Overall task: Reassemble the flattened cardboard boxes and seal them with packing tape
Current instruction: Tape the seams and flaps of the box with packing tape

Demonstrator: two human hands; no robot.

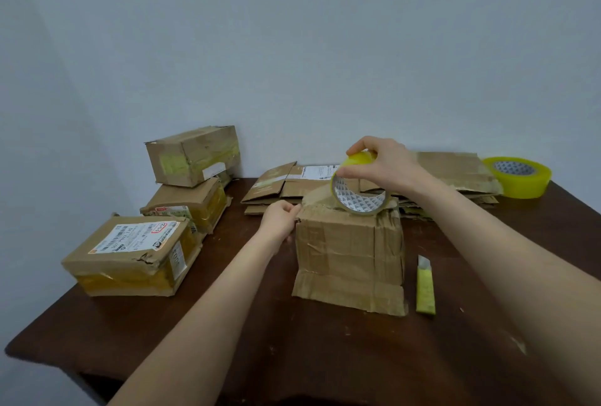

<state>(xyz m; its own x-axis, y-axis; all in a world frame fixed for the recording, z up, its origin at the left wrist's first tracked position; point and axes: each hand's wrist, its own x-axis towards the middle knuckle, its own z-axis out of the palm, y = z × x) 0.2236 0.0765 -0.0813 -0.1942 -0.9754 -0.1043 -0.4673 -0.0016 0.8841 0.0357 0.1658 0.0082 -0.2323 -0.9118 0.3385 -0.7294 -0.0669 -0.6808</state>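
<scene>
nearest on the dark wooden desk (292, 357) lies a yellow-green utility knife (425, 288), just to the right of the upright cardboard box (349, 252) and not touching it. the left hand (279, 222) is at the box's upper left corner, its fingers (292, 209) pinching what looks like the free end of clear tape against the edge. the right hand (380, 161) grips the tape roll (357, 191) from above, thumb and fingers curled round its rim. the roll stands on edge on the box top, and a short clear stretch runs back toward the left hand. the step in hand, i judge, is sealing the top seam of this box. the next move calls for the left pinch to hold the end firm while the roll is drawn across the top and down the far side, then the strip is pressed flat and cut, with the knife in easy reach. to the left, three taped boxes (188, 204) sit close together, seemingly finished. behind the working box lies a pile of flattened cardboard (292, 184), not yet built, and at the far right corner a second, fatter roll (517, 176)
</scene>
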